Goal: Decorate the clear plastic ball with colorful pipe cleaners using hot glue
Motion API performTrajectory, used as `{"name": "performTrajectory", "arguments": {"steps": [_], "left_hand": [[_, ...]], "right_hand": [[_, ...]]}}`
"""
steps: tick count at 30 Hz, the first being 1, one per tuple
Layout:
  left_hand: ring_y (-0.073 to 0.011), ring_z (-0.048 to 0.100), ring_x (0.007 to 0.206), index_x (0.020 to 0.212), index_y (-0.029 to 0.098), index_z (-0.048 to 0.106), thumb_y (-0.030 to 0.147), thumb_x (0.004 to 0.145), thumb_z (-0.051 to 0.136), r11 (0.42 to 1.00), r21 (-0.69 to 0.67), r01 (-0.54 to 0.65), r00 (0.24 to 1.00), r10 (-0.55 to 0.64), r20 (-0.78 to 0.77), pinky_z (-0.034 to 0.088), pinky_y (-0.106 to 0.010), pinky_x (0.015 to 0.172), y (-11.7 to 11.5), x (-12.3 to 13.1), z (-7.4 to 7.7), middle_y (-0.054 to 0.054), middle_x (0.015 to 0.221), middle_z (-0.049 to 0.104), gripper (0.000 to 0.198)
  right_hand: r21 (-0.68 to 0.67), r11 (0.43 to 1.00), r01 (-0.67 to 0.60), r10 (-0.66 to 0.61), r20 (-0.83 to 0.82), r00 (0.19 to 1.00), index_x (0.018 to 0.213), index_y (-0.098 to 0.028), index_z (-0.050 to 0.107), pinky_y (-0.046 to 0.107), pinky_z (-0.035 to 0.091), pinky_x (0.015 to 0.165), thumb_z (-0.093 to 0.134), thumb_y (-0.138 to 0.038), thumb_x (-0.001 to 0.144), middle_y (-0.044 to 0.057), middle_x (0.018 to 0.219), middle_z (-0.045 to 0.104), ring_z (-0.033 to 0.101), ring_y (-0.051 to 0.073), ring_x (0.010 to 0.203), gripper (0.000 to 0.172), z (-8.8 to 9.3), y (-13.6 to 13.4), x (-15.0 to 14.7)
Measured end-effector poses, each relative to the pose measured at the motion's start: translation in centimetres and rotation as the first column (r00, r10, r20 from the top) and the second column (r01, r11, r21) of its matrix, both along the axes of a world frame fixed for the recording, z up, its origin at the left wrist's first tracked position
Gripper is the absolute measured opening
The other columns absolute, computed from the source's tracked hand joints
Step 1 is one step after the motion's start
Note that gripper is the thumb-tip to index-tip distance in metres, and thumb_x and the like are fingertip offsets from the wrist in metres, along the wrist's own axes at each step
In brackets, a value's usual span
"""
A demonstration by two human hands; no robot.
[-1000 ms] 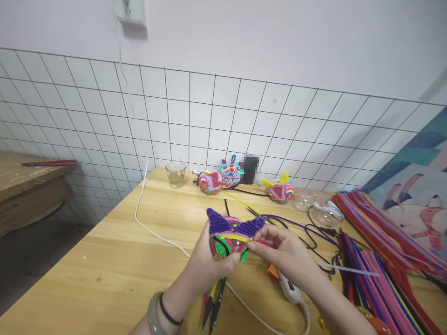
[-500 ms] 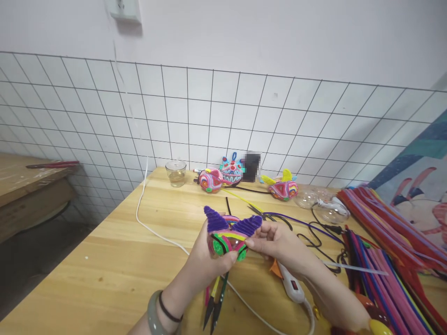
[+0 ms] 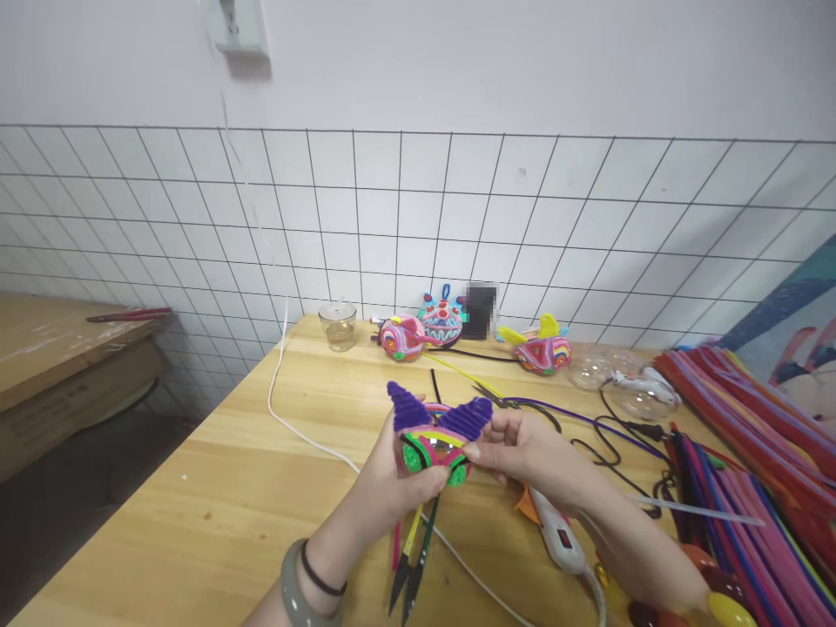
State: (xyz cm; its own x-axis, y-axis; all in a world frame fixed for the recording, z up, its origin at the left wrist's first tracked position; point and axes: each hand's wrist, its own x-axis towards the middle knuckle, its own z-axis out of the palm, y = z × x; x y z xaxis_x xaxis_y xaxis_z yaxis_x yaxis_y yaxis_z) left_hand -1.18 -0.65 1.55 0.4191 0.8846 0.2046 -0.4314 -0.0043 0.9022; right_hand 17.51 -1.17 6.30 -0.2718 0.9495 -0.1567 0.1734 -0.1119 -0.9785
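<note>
My left hand (image 3: 392, 475) is wrapped round the left side and underside of a colourful pipe-cleaner ornament (image 3: 434, 440), its thumb along the bottom edge. The ornament has two purple pointed ears or fins on top, yellow and pink bands, and green coiled rounds below. My right hand (image 3: 522, 448) pinches the ornament's right edge between thumb and fingers; what the fingertips press there is too small to make out. Beneath the hands, dark-bladed snips (image 3: 408, 579) lie on the wooden table (image 3: 215, 505). A white glue gun (image 3: 558, 531) with an orange tip lies under my right wrist.
Finished ornaments (image 3: 403, 338) stand at the back, near a glass cup (image 3: 338, 326) of pale liquid. Scissors (image 3: 493, 394), clear plastic balls (image 3: 591, 370) and black cable lie right of centre. Bundles of pipe cleaners (image 3: 731, 514) fill the right side. A white cord (image 3: 306, 435) crosses the table.
The view has shifted and tilted slightly, so things on the table appear further right. Both hands keep their hold on the ornament, with almost no change of grip.
</note>
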Motion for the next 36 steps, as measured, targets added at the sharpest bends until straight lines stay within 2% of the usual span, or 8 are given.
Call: {"name": "performTrajectory", "arguments": {"steps": [5, 11, 14, 19, 23, 29, 32, 36], "left_hand": [[-0.0297, 0.058, 0.112, 0.125, 0.023, 0.05, 0.03, 0.065, 0.08, 0.994, -0.049, 0.102, 0.992, -0.098, 0.078, 0.042, -0.043, 0.096, 0.1, 0.0, -0.1, -0.012, 0.122, 0.062, 0.068], [-0.0293, 0.061, 0.105, 0.127, 0.026, 0.05, 0.045, 0.069, 0.074, 0.98, -0.117, 0.163, 0.978, -0.145, 0.149, 0.047, -0.042, 0.086, 0.5, 0.2, -0.8, -0.011, 0.121, 0.063, 0.066], [-0.0267, 0.064, 0.098, 0.129, 0.026, 0.049, 0.041, 0.07, 0.074, 0.975, -0.161, 0.151, 0.982, -0.129, 0.137, 0.048, -0.04, 0.084, 0.2, 0.2, -0.5, -0.011, 0.116, 0.065, 0.066], [-0.0285, 0.06, 0.108, 0.131, 0.023, 0.049, 0.028, 0.066, 0.079, 0.987, -0.12, 0.106, 0.992, -0.096, 0.087, 0.044, -0.041, 0.093, 0.0, 0.2, -0.3, -0.011, 0.116, 0.066, 0.072], [-0.0272, 0.061, 0.107, 0.129, 0.021, 0.05, 0.025, 0.068, 0.078, 0.992, -0.096, 0.088, 0.995, -0.083, 0.054, 0.045, -0.04, 0.092, 0.2, 0.1, -0.9, -0.011, 0.114, 0.067, 0.068], [-0.027, 0.062, 0.103, 0.119, 0.018, 0.056, 0.029, 0.069, 0.077, 0.995, -0.054, 0.08, 0.997, -0.08, 0.011, 0.048, -0.037, 0.087, 0.3, -0.1, -0.9, -0.01, 0.11, 0.068, 0.055], [-0.0263, 0.062, 0.104, 0.121, 0.019, 0.055, 0.029, 0.069, 0.076, 0.991, -0.072, 0.108, 0.994, -0.106, 0.034, 0.048, -0.036, 0.086, 0.3, 0.0, -0.7, -0.01, 0.113, 0.067, 0.056], [-0.0246, 0.064, 0.096, 0.113, 0.02, 0.059, 0.036, 0.074, 0.071, 0.969, -0.153, 0.195, 0.977, -0.178, 0.115, 0.05, -0.036, 0.081, 0.2, 0.3, -0.5, -0.009, 0.11, 0.067, 0.045]], "right_hand": [[-0.002, 1.0, -0.028, 0.028, 0.02, 0.999, 0.068, -0.015, 0.062, 0.02, 0.033, 0.047, 0.08, -0.051, 0.059, -0.003, 0.057, 0.057, 0.042, 0.007, 0.05, 0.041, 0.0, 0.1, 0.5], [-0.008, 0.999, -0.034, 0.034, -0.021, 0.999, 0.066, -0.016, 0.061, 0.02, 0.032, 0.046, 0.077, -0.049, 0.064, -0.002, 0.058, 0.059, 0.042, 0.007, 0.048, 0.037, -0.7, 0.1, 0.9], [-0.01, 0.999, -0.031, 0.031, -0.032, 0.999, 0.065, -0.017, 0.059, 0.02, 0.031, 0.045, 0.078, -0.05, 0.063, -0.003, 0.056, 0.057, 0.04, 0.006, 0.046, 0.038, -1.1, 0.2, 1.0], [-0.017, 1.0, -0.024, 0.023, -0.026, 0.999, 0.063, -0.017, 0.057, 0.02, 0.029, 0.044, 0.079, -0.052, 0.059, -0.004, 0.053, 0.055, 0.04, 0.006, 0.044, 0.041, -1.2, 0.3, 0.8], [-0.04, 0.999, -0.031, 0.031, -0.013, 0.999, 0.062, -0.017, 0.057, 0.02, 0.029, 0.043, 0.08, -0.053, 0.056, -0.005, 0.05, 0.053, 0.038, 0.006, 0.043, 0.043, -0.9, 0.3, 0.6], [-0.023, 0.998, -0.065, 0.066, 0.015, 0.998, 0.065, -0.016, 0.058, 0.02, 0.03, 0.045, 0.078, -0.049, 0.063, -0.006, 0.052, 0.052, 0.04, 0.005, 0.045, 0.039, -0.9, 0.1, 0.9], [-0.025, 0.998, -0.06, 0.061, 0.05, 0.997, 0.065, -0.016, 0.057, 0.02, 0.03, 0.044, 0.078, -0.05, 0.064, -0.006, 0.051, 0.051, 0.041, 0.006, 0.044, 0.039, -1.2, 0.2, 1.3], [-0.039, 0.995, -0.088, 0.091, 0.1, 0.991, 0.067, -0.017, 0.056, 0.021, 0.03, 0.044, 0.073, -0.054, 0.068, -0.006, 0.051, 0.052, 0.041, 0.007, 0.044, 0.042, -1.3, 0.3, 1.7]]}}
